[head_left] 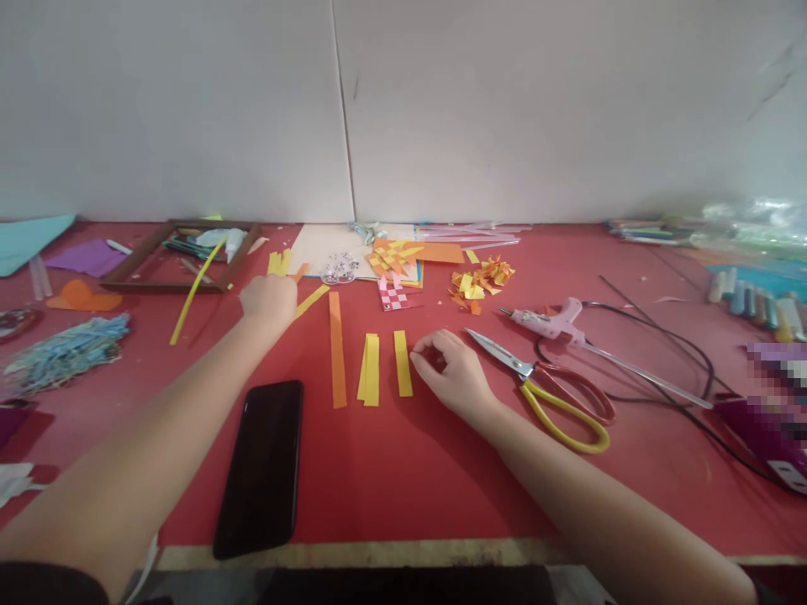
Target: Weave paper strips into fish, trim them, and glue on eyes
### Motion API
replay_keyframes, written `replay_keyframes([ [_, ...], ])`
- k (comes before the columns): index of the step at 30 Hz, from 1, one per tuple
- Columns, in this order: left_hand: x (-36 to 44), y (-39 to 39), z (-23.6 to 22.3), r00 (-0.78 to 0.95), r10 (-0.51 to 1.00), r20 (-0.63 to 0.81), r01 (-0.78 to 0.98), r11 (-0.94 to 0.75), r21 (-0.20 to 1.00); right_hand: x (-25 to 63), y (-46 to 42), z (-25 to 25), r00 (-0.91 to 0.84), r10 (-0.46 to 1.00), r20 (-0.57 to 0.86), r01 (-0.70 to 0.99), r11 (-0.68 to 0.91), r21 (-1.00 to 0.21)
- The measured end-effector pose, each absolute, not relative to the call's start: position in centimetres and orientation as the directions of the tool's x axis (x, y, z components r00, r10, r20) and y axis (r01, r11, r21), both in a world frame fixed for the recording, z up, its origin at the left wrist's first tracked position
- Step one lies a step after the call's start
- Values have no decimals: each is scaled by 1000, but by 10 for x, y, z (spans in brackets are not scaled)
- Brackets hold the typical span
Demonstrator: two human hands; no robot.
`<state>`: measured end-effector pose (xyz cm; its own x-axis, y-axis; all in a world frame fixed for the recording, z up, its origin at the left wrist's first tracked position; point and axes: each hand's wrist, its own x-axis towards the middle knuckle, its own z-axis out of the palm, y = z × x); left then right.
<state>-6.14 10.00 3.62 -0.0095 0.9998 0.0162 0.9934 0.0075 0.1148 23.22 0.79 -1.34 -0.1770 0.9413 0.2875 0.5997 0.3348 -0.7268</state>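
Note:
My left hand (270, 298) reaches toward the back left, closed with its fingertips turned away from view. Yellow paper strips (279, 262) lie just beyond it, and another yellow strip (312, 302) slants out beside its knuckles. Whether it grips one is hidden. My right hand (455, 374) rests on the table, thumb and forefinger curled together with nothing visible in them. Close to its fingertips lies a short yellow paper strip (403, 363). Further left are overlapping yellow strips (371, 370) and a longer orange paper strip (338, 349).
Scissors (535, 378) and a pink glue gun (555, 321) with its cable lie at right. A black phone (261, 466) is near the front edge. Behind are paper scraps (479, 281), woven orange-yellow paper (394, 256), a checkered pink piece (394, 294) and a brown frame (151, 287).

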Motion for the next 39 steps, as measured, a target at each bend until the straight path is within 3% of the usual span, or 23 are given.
replay_keyframes([
  [3, -60, 102, 38, -136, 991, 16, 991, 136, -15, 232, 8, -13, -170, 943, 284, 599, 328, -730],
  [7, -58, 104, 42, -164, 986, 8, 983, 164, -80, 232, 7, -13, -167, 946, 278, 599, 322, -734],
  [25, -68, 86, 70, -180, 984, 10, 982, 180, 57, 232, 9, -16, -156, 949, 272, 596, 310, -741],
  [32, -77, 86, 77, -222, 972, 74, 953, 200, 228, 232, 8, -15, -159, 950, 267, 594, 308, -743],
  [36, -75, 78, 95, -295, 936, 189, 882, 191, 431, 232, 9, -15, -159, 951, 267, 594, 308, -743],
  [39, -64, 69, 103, -314, 937, 153, 773, 159, 615, 232, 9, -15, -155, 952, 263, 592, 303, -747],
])
